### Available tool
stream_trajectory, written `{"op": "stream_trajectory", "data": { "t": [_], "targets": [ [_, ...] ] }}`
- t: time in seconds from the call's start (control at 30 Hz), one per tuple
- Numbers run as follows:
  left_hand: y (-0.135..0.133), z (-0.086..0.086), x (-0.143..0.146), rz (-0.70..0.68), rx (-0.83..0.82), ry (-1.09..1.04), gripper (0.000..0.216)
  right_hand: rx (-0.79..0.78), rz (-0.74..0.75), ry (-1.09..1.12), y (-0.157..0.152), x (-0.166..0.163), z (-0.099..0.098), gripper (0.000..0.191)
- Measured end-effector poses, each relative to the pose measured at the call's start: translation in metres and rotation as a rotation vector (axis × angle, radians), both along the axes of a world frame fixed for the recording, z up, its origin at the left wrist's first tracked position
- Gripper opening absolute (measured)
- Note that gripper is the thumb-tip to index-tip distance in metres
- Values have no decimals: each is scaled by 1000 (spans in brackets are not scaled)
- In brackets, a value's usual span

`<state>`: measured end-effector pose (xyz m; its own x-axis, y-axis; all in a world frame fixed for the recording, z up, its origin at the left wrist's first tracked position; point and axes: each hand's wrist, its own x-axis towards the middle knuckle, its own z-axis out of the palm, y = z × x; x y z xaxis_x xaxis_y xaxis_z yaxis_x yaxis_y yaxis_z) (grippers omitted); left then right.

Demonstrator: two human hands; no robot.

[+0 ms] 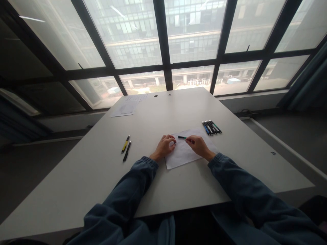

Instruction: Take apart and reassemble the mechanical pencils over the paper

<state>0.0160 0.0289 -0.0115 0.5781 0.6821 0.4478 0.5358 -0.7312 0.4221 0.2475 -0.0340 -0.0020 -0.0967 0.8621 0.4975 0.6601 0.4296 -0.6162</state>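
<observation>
My right hand (197,145) pinches a dark pen (182,137) with a green part near the fingers. It is held nearly level over a white sheet of paper (180,156), its dark end pointing left at my other hand. My left hand (165,146) rests on the sheet's left edge with curled fingers. A gap shows between thumb and fingertips, and I see nothing held there. Just beyond the sheet's right corner lies a row of several pens (211,127), mostly black, with blue and green parts.
Left of the paper lie a yellow and black pen (125,144) and a black pen (127,151). More printed sheets (125,108) are at the far left of the white table (163,190). A small dark piece (273,153) lies near the right edge. Large windows stand behind.
</observation>
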Motion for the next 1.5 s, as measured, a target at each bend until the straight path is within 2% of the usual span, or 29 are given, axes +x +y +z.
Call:
{"op": "stream_trajectory", "data": {
  "t": [0.27, 0.4, 0.47, 0.57, 0.67, 0.73, 0.83, 0.97, 1.1, 1.23, 1.5],
  "targets": [
    [-1, 4, 2, -7, -29, -69, 31, 2, 5, 13, 1, 2, -1, 13],
    [-8, 9, 5, 66, -7, -81, 32, 7, -3, 19, 2, 2, -1, 13],
    [-14, 9, 8, 125, -5, -22, 46, 11, 1, 25, 2, 2, -1, 13],
    [-19, 6, 12, 166, -51, 145, 83, 8, 5, 30, 2, 3, -2, 12],
    [-17, 4, 11, 165, -103, 216, 97, 3, -10, 14, 2, 3, -3, 11],
    [-15, 6, 10, 141, -109, 193, 94, -3, -21, -7, 2, 4, -3, 11],
    [-16, 12, 10, 95, -30, 95, 81, -7, -22, -39, 2, 3, -2, 10],
    [-27, 20, 16, 44, 117, 9, 48, 2, 61, -57, -1, 0, 2, 10],
    [-33, 22, 21, 4, 175, 14, 16, -1, 187, -33, -5, -4, 5, 8],
    [-31, 21, 20, 12, 192, 5, 10, 5, 218, -21, -4, -5, 4, 9],
    [-24, 17, 15, 83, 178, -40, 9, 21, 74, -105, 1, 7, 4, 7]
  ]
}}
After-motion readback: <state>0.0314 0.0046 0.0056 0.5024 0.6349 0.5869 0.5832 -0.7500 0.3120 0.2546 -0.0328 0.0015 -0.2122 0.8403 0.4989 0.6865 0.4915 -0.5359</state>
